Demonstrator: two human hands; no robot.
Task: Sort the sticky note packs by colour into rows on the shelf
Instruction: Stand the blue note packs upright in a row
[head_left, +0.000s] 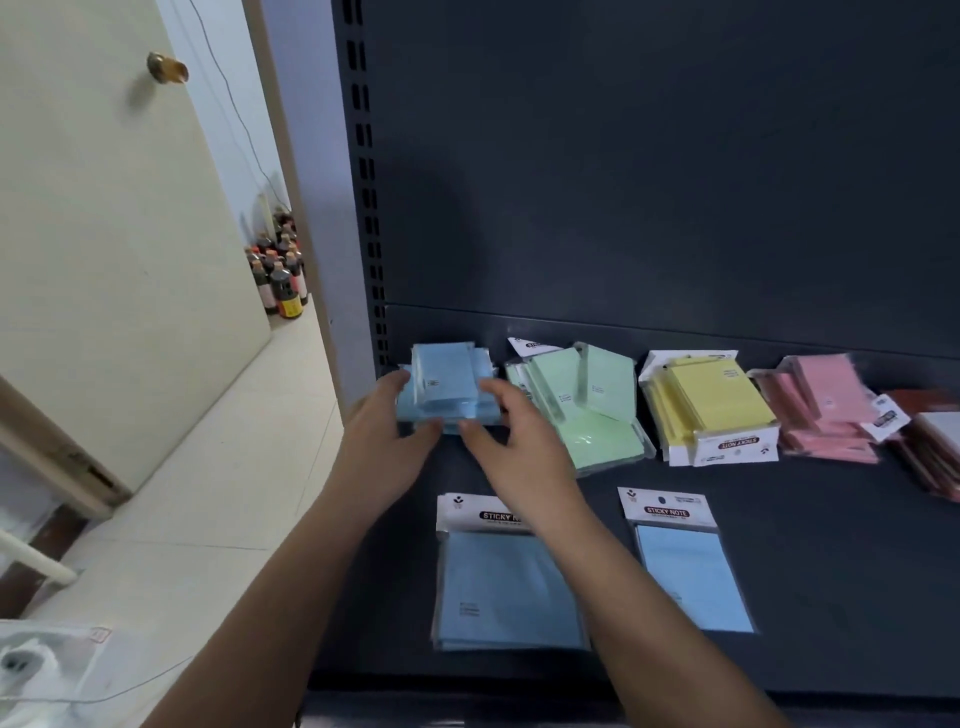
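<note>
A pile of blue sticky note packs (447, 384) lies at the back left of the dark shelf (779, 545). My left hand (387, 436) grips the pile's left side and my right hand (514, 441) grips its right front edge. Along the back run piles of green packs (587, 405), yellow packs (711, 405) and pink packs (826, 410). Two more blue packs lie flat at the front: a larger one (506, 587) partly under my right forearm, and a smaller one (685, 566) to its right.
Dark red or brown packs (930, 447) sit at the far right edge. The shelf's slotted upright (366, 182) stands at the left. Beyond it are a cream door (104, 234), a tiled floor and several bottles (280, 275) on the floor.
</note>
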